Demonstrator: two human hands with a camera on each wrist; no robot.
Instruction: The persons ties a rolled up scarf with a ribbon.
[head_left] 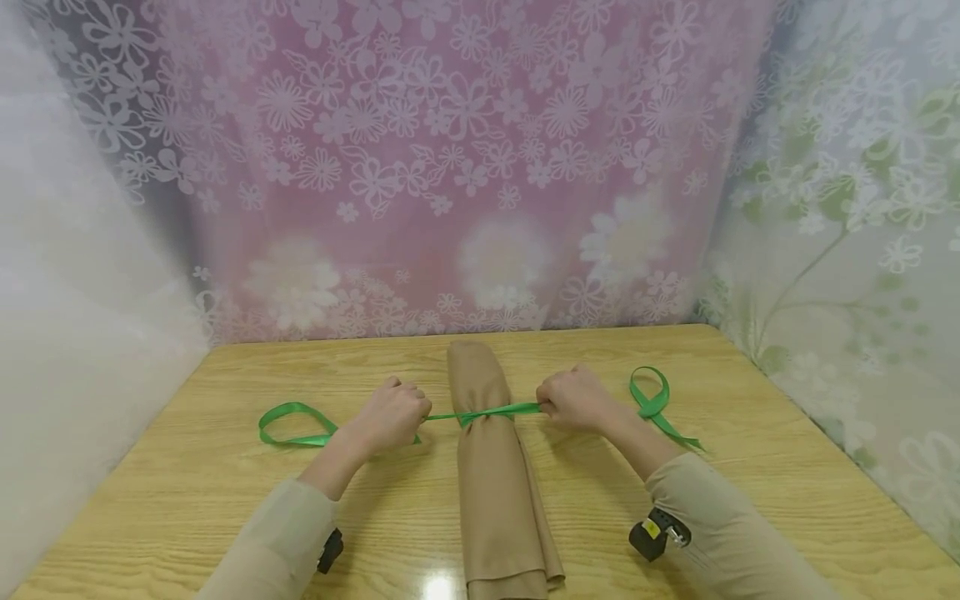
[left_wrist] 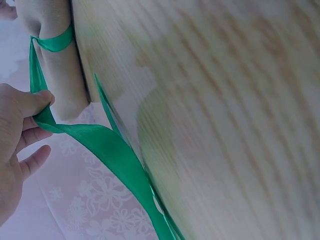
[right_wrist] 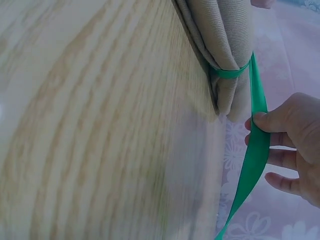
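A rolled tan cloth [head_left: 497, 492] lies lengthwise down the middle of the table, cinched by a green ribbon [head_left: 489, 412] that crosses over itself on top. On the left side, my left hand [head_left: 392, 412] pinches one ribbon end between thumb and fingers, as the left wrist view shows; its loose tail [left_wrist: 112, 152] trails away below. My right hand [head_left: 576, 398] pinches the other end, and that tail [right_wrist: 250, 167] hangs past the fingers in the right wrist view. Between the two hands the ribbon is stretched nearly straight, slightly above the roll.
The wooden table [head_left: 187, 500] stands against a pink flowered curtain [head_left: 420, 183], with pale curtains at both sides. A looped ribbon tail [head_left: 292, 423] rests at the left, another looped tail [head_left: 654, 404] at the right. Each sleeve carries a black wrist camera [head_left: 651, 533].
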